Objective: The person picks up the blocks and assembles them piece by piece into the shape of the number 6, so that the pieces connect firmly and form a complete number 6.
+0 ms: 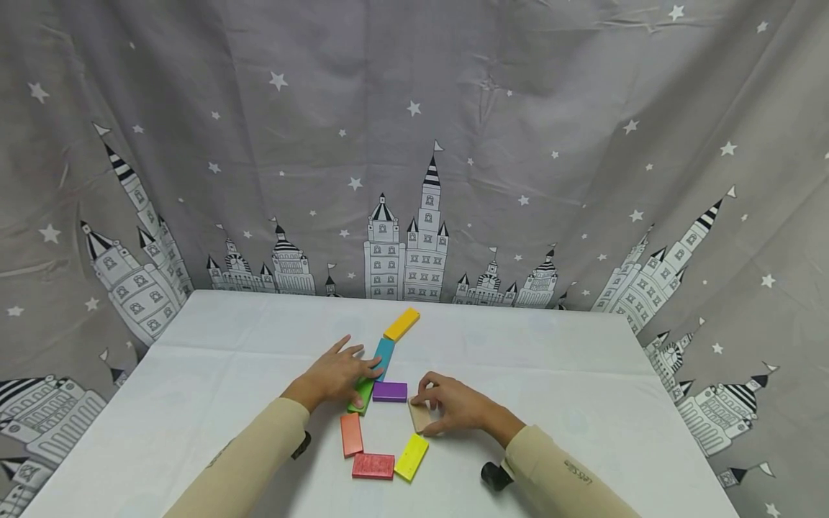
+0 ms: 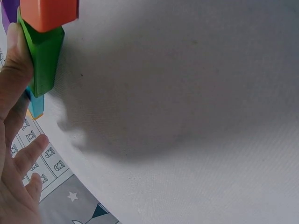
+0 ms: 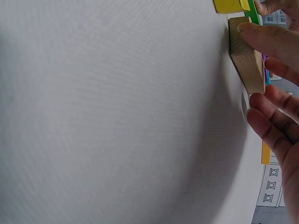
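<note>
My right hand (image 1: 458,404) pinches a plain wooden block (image 1: 418,416), thumb at its near end and fingertips at its far end. In the right wrist view the bare wood block (image 3: 246,53) lies close along the thumb. My left hand (image 1: 332,375) spreads over two blocks, its thumb on the green block (image 1: 365,392) and a finger on the blue block (image 1: 386,350). The green block (image 2: 44,60) shows beside the thumb in the left wrist view. Between the hands lies a purple block (image 1: 390,392), its right end near the wooden one.
Nearer me, an orange-red block (image 1: 352,435), a red block (image 1: 373,467) and a yellow block (image 1: 411,457) continue a ring. An amber block (image 1: 402,325) extends the line beyond the blue one. The white table (image 1: 550,360) meets a grey castle-print curtain (image 1: 505,144) behind.
</note>
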`<move>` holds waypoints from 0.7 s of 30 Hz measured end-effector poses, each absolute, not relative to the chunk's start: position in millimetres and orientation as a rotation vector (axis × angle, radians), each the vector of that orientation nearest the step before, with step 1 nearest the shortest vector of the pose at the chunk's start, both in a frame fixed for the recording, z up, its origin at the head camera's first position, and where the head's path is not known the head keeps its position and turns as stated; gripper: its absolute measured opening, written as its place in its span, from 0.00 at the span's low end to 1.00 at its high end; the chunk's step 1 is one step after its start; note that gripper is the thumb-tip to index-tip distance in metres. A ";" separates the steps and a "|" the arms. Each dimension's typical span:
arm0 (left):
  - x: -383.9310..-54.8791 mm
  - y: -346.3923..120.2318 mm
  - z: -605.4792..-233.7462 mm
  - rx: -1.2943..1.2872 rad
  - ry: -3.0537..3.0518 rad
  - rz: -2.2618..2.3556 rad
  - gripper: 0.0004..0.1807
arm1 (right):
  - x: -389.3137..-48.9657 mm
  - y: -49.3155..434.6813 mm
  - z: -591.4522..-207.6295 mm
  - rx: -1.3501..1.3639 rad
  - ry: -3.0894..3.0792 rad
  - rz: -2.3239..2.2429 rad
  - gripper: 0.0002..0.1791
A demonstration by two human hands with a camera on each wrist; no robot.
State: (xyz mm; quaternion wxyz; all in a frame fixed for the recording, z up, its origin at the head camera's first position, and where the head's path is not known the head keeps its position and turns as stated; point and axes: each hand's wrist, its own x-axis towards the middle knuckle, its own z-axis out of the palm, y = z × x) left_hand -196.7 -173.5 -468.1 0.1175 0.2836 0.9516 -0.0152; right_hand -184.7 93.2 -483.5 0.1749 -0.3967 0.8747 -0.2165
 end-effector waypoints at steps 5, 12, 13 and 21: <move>-196.9 -173.3 -466.6 0.834 2.779 -0.058 0.39 | -184.6 92.9 -484.5 -1.131 2.484 -0.612 0.28; -197.4 -172.9 -466.9 0.811 2.774 -0.054 0.39 | -184.1 92.9 -484.9 -1.148 2.490 -0.620 0.28; -197.4 -172.8 -466.8 0.810 2.774 -0.052 0.39 | -184.0 92.9 -484.6 -1.145 2.492 -0.620 0.28; -196.9 -173.2 -466.9 0.821 2.772 -0.035 0.39 | -183.6 92.1 -485.7 -1.132 2.491 -0.622 0.28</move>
